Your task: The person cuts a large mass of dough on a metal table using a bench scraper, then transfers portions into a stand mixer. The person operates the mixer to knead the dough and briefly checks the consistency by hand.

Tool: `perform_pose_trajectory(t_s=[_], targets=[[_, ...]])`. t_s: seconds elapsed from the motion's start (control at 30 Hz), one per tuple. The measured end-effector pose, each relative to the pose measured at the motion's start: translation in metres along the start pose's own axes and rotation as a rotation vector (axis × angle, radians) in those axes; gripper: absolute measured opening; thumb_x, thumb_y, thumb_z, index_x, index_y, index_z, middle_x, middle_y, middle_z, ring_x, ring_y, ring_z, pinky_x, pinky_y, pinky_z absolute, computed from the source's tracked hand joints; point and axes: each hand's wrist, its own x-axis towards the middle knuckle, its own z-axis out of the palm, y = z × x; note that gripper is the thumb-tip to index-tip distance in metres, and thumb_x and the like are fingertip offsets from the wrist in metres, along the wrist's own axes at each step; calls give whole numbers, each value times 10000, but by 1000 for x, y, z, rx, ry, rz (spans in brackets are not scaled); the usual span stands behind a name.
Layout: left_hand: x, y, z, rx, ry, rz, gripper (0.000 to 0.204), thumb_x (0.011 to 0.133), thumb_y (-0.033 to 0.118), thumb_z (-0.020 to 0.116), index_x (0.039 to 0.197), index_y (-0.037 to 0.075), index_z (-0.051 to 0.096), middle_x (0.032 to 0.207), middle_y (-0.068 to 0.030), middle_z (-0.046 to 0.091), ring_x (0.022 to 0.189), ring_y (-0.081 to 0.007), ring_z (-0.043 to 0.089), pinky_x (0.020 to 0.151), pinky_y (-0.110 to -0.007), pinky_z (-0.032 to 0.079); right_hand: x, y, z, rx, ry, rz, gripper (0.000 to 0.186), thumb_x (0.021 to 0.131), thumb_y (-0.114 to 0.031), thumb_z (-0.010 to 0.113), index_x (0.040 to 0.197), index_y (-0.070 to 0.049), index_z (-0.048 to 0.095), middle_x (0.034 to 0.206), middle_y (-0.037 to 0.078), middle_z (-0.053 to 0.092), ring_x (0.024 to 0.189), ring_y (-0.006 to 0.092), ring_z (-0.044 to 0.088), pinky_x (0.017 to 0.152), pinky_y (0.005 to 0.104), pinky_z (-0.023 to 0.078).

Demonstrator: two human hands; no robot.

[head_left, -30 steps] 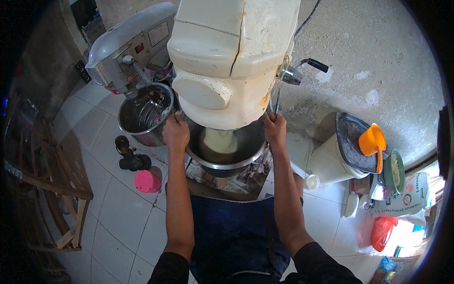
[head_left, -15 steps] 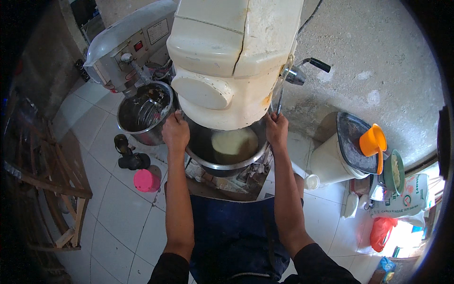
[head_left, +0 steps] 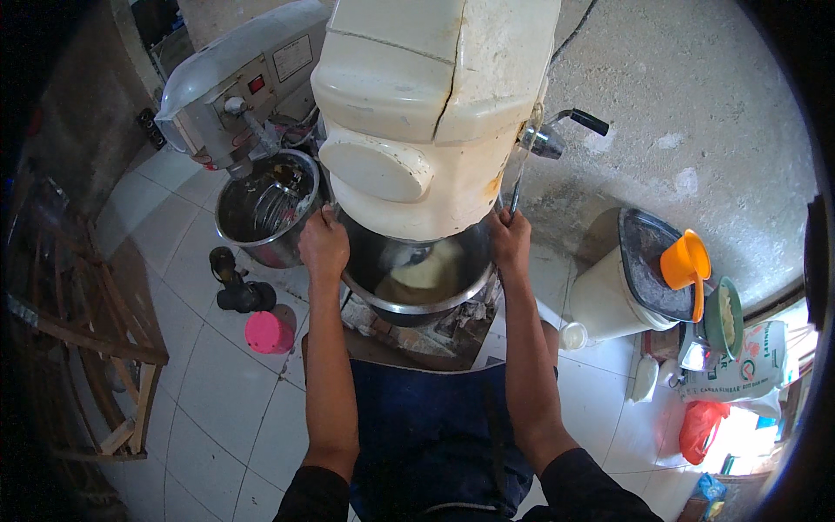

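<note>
At the far left, a wooden rack point(head_left: 96, 335) edges the tiled floor point(head_left: 209, 391), which gives open room up to a pink tub point(head_left: 270, 333) and a black object point(head_left: 241, 283) just beside it. Above these, a small mixer point(head_left: 226, 100) leans over a metal bowl point(head_left: 277, 250) with a wire whisk point(head_left: 277, 209) in it; that bowl's right edge sits close to the person's left hand point(head_left: 324, 245).

The left hand is curled tight at the left side of a large bowl point(head_left: 417, 311), its fingers hiding exactly what they grip. The large bowl stands under a cream mixer point(head_left: 426, 122), whose head covers the back of the rim; the front rim is exposed between the forearms, and pale, blurred dough point(head_left: 426, 271) lies inside.

The right hand point(head_left: 511, 239) is curled tight at the opposite side, where a metal rod point(head_left: 517, 184) meets it; the exact hold is hidden. A crank handle point(head_left: 590, 120) juts out above.

Farther right, past a gap of floor, stands a white bucket point(head_left: 609, 300) topped by a dark tray point(head_left: 639, 252) with an orange dipper point(head_left: 683, 261), then a green bowl point(head_left: 715, 326), a sack point(head_left: 739, 365) and a red bag point(head_left: 703, 431).
</note>
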Motion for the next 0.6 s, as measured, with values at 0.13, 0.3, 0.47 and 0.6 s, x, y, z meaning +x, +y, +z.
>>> perform_pose_trajectory(t_s=[0.13, 0.3, 0.47, 0.6], targets=[[2, 0, -1, 28, -54, -31, 420, 998, 340, 423, 1013, 4, 674, 1023, -296, 662, 998, -501, 605, 879, -581, 450, -2, -3, 1, -38, -1, -63, 378, 861, -220, 723, 717, -64, 410, 632, -19, 415, 610, 97, 366, 533, 312, 356], [2, 2, -1, 21, -42, -10, 418, 998, 338, 423, 1012, 5, 674, 1025, -293, 663, 994, -499, 607, 876, -578, 453, -3, -7, 0, 2, -4, -11, 369, 862, -206, 720, 710, -64, 415, 635, -19, 421, 611, 97, 374, 533, 311, 357], [0, 0, -2, 6, -37, -28, 418, 996, 342, 424, 1018, 8, 674, 1038, -290, 662, 1007, -499, 604, 883, -577, 453, -5, -12, 0, -4, -15, 15, 341, 857, -196, 718, 718, -58, 439, 635, -16, 432, 611, 97, 389, 534, 309, 358], [3, 0, 0, 52, -33, -2, 407, 992, 341, 431, 1039, 17, 674, 1044, -284, 664, 1010, -498, 606, 887, -575, 456, -5, -13, -1, -17, 0, -19, 334, 853, -193, 716, 718, -55, 444, 631, -15, 439, 612, 99, 395, 535, 313, 360]])
